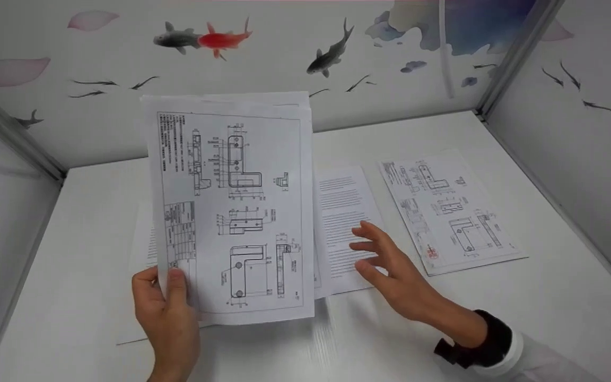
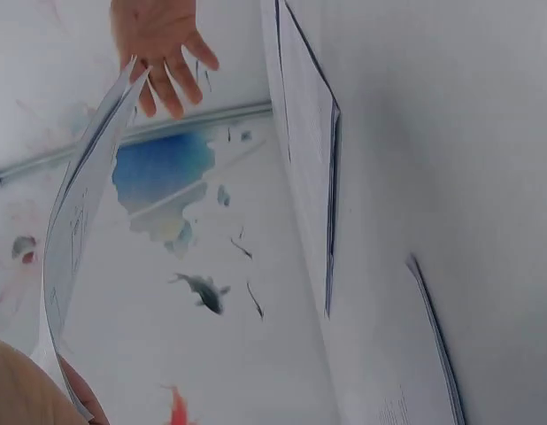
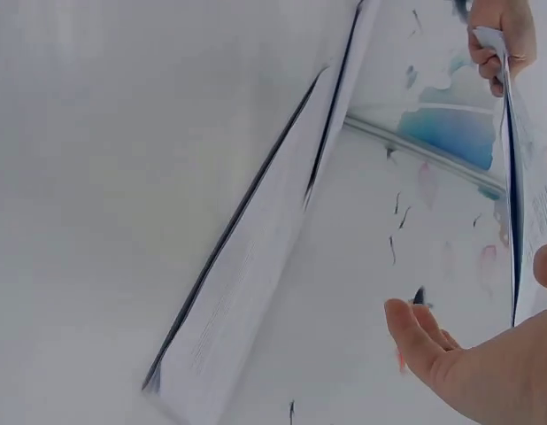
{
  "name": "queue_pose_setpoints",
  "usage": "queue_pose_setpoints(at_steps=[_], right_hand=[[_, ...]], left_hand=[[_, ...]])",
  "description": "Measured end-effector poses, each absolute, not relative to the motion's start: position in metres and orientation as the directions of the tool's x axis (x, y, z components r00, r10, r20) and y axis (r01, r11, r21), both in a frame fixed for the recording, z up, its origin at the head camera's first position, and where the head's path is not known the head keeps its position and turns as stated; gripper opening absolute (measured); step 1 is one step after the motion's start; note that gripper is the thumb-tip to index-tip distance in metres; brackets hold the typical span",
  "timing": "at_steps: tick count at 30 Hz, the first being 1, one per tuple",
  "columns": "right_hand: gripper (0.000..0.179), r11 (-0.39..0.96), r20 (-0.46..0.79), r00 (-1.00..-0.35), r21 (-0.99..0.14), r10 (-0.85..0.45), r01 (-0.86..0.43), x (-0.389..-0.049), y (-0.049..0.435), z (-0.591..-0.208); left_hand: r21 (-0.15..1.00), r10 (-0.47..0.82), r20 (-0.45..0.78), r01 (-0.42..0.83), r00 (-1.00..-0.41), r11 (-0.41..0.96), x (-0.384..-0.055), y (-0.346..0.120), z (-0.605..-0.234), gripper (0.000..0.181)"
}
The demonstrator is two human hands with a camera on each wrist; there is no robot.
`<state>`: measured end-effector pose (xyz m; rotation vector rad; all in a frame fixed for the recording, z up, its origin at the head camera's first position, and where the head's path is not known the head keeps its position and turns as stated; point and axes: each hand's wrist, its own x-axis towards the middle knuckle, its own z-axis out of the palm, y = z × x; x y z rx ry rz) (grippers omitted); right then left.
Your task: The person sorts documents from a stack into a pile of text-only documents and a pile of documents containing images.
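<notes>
A small stack of paper sheets, the top one printed with technical drawings of an L-shaped part, is raised above the table. My left hand grips its lower left corner, thumb on the printed face and fingers behind. To the right of the sheets, my right hand hovers with fingers spread and nothing in it; the right wrist view shows this hand beside the edge of the held sheets. Below it lies a pile of text pages, partly hidden by the raised sheets.
Another stack of drawings, with a red stamp, lies at the right of the white table. More text paper shows at the left behind the held sheets. Walls painted with fish enclose the table's back and sides.
</notes>
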<state>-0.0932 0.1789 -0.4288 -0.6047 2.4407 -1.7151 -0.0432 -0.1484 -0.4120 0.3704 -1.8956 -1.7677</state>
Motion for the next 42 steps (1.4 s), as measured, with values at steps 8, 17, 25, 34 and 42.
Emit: queue_pose_setpoints(at_steps=[8, 17, 25, 34, 42], right_hand=[[0.081, -0.022, 0.166, -0.913, -0.985, -0.373, -0.171, -0.081, 0.149, -0.415], [0.072, -0.066, 0.345, -0.864, -0.936, -0.366, -0.346, -0.081, 0.149, -0.410], [0.062, -0.025, 0.431, -0.837, -0.893, -0.337, -0.449, -0.080, 0.150, -0.414], [0.029, -0.009, 0.413, -0.880, -0.906, -0.237, -0.423, -0.087, 0.154, -0.417], [0.030, 0.044, 0.349, -0.919, -0.931, -0.182, -0.362, -0.091, 0.156, -0.419]], left_hand=[[0.983, -0.468, 0.148, 0.180, -0.871, -0.024, -0.042, -0.116, -0.414, 0.030], [0.937, -0.271, 0.273, 0.319, -0.923, -0.142, -0.046, -0.107, -0.416, 0.027], [0.944, -0.156, 0.319, 0.327, -0.935, -0.030, -0.052, -0.107, -0.422, 0.041], [0.920, -0.100, 0.376, 0.359, -0.921, 0.159, -0.049, -0.099, -0.432, 0.037], [0.880, -0.117, 0.427, 0.382, -0.896, 0.283, -0.046, -0.093, -0.433, 0.037]])
